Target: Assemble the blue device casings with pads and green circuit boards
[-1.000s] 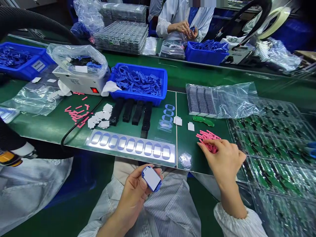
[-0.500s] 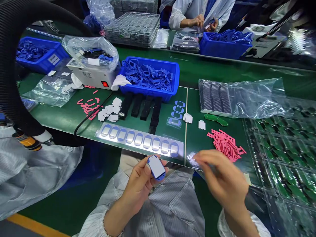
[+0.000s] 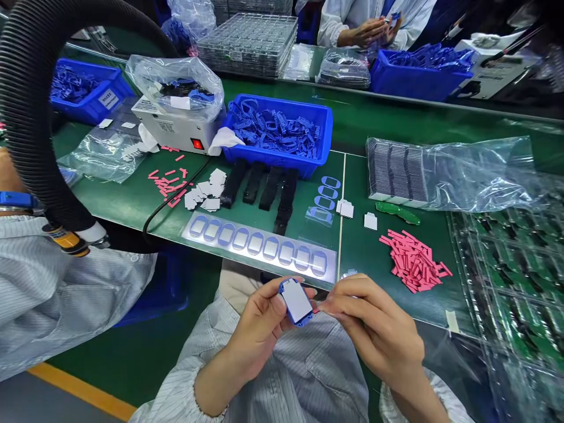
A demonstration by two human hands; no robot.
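Note:
My left hand (image 3: 259,317) is wrapped round a small blue plastic housing (image 3: 303,320), with a flat white rectangular pad (image 3: 296,299) lying in its face. Close against the housing's right side, my right hand (image 3: 374,323) is closed in a pinch. Whatever sits between its fingertips is too small to make out; a reddish spot shows there. Just behind those fingers, a few clear plastic pieces (image 3: 349,274) lie partly hidden at the table edge. To the right is a heap of pink strips (image 3: 414,260).
A sheet of oval stickers (image 3: 259,245) runs along the front edge. Behind it are black straps (image 3: 286,200) and a blue bin (image 3: 326,141) of blue parts. Trays of green boards (image 3: 515,294) stand right. A black hose (image 3: 17,117) arches at left. A co-worker's hands (image 3: 374,30) work opposite.
My right hand has moved left from the clear pieces to the housing, its fingers now pinched beside it. My left hand still holds the housing, slightly turned. The view has shifted a little.

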